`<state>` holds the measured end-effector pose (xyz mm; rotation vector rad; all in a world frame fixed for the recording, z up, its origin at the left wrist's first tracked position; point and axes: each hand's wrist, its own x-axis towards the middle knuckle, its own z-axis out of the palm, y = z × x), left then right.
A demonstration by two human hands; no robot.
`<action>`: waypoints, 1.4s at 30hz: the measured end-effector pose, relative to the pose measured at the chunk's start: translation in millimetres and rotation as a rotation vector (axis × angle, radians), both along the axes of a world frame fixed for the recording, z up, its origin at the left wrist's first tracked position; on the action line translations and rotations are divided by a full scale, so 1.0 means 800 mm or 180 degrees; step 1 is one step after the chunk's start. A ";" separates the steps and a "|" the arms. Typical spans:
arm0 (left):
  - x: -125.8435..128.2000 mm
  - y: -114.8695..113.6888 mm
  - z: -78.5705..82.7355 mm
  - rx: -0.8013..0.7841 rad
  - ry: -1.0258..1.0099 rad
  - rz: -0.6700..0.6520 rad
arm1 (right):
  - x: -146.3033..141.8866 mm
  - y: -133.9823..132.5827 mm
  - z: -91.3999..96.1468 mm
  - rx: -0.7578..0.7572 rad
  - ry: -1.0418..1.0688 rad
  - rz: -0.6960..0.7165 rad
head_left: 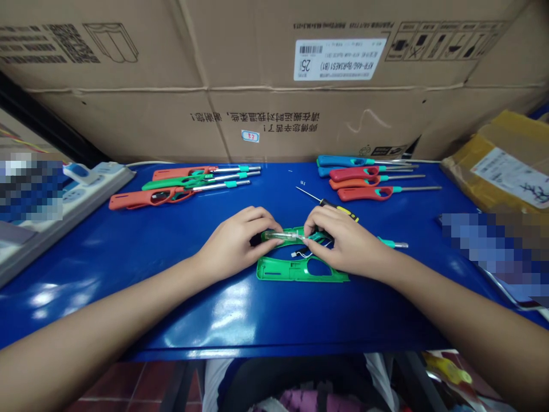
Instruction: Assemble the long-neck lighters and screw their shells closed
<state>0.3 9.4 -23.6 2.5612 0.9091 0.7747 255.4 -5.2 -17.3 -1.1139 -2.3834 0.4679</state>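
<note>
My left hand [235, 237] is closed, its thumb and fingertips gripping the left end of a clear lighter fuel tank [278, 235]. At the tank's right end, my right hand [347, 239] pinches with thumb and forefinger. The tank lies over one green lighter shell half [283, 244], partly covered by my fingers. Closer to me, the other green shell half [278, 272] lies with its inner side up. Thin wires [322, 245] with a small white tip run between the halves. A metal lighter nozzle with a teal collar [388, 243] shows beyond my right hand.
A screwdriver [329, 204] lies just behind my right hand. Assembled lighters [141, 198] are grouped at back left, others [364, 193] at back right. A large cardboard box [257, 103] walls the back. A power strip [100, 186] lies left; a taped parcel [493, 154] stands right.
</note>
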 end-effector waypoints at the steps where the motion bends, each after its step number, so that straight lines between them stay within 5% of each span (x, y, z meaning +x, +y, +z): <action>1: 0.000 0.000 0.001 0.0055 -0.0020 -0.0030 | 0.000 0.000 0.000 0.0005 0.0010 0.0042; 8: -0.007 0.001 0.015 0.0108 0.0159 -0.0531 | 0.010 0.002 0.005 0.0419 -0.0151 0.0509; 14: -0.013 0.002 0.021 -0.0084 0.0046 -0.0772 | 0.014 0.002 0.010 0.0295 -0.0244 0.0807; 42: -0.021 0.008 0.024 -0.0196 -0.0019 -0.0656 | 0.026 0.003 0.016 0.0260 -0.0191 0.0831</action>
